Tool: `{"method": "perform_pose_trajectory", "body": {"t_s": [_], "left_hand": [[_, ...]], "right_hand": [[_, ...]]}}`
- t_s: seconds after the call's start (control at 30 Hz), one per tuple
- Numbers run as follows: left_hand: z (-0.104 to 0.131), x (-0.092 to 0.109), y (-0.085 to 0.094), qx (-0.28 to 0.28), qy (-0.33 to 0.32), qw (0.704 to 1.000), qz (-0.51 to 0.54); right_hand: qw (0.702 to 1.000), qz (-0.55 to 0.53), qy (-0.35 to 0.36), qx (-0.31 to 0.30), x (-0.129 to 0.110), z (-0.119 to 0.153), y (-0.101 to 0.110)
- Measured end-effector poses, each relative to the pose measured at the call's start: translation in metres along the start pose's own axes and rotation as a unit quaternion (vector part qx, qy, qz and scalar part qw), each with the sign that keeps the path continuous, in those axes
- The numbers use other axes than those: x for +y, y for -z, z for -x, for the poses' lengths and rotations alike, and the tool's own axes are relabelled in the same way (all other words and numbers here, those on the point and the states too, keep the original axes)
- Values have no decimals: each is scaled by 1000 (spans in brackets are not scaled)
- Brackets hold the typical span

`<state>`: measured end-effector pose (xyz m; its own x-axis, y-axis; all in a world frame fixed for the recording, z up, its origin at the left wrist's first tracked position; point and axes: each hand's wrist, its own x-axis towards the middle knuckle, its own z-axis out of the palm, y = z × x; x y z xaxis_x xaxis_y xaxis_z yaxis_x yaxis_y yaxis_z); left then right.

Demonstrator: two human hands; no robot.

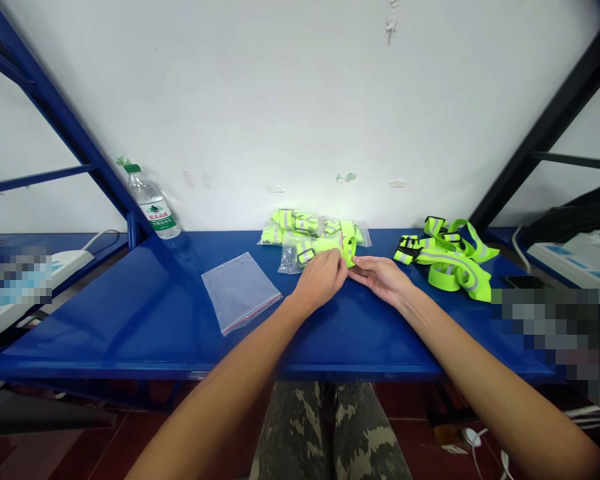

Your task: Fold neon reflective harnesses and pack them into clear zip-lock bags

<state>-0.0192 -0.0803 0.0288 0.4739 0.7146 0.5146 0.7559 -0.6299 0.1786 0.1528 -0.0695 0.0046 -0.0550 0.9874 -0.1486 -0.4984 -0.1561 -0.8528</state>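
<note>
Near the middle of the blue table, a neon-yellow reflective strap (349,241) stands in a loop between my hands. My left hand (322,275) is closed on its lower left part, fingers pressed together. My right hand (380,275) pinches the strap's lower right edge between thumb and fingers. Just behind my hands lie clear bags with folded yellow straps (295,221) inside, against the wall. Loose yellow straps with black buckles (460,263) are heaped to the right. A stack of flat clear zip bags (241,290) lies to the left of my left hand.
A water bottle (156,205) with a green cap stands at the back left of the blue table (145,320). Blue and black metal posts rise at either side. A dark phone-like object (524,282) lies at the right. White power strips are on both sides.
</note>
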Motion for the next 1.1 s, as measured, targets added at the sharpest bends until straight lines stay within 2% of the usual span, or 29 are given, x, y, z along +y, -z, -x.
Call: {"method": "perform_pose_trajectory", "body": {"t_s": [0.17,0.27,0.43,0.53,0.7,0.9,1.0,1.1], "left_hand": [[0,2,0,7,-15,1000,1],[1,5,-2,21,-36,999,0],[2,13,-5,25,-74,997,-3],[4,16,-5,24,-87,996,-6],[6,20,-4,21,-95,995,-25],[7,23,-4,58,-134,985,-92],[7,25,-4,62,-142,981,-115],[7,26,-3,52,-120,986,-106]], "right_hand": [[999,-8,-6,32,0,3,-7],[999,-11,-20,29,-1,6,-13],[997,-12,-9,78,-3,7,-18],[999,17,-7,50,-2,6,-16],[994,86,40,45,4,5,-11],[976,152,114,104,5,4,-9],[968,193,134,87,7,5,-10],[969,200,124,69,7,6,-11]]}}
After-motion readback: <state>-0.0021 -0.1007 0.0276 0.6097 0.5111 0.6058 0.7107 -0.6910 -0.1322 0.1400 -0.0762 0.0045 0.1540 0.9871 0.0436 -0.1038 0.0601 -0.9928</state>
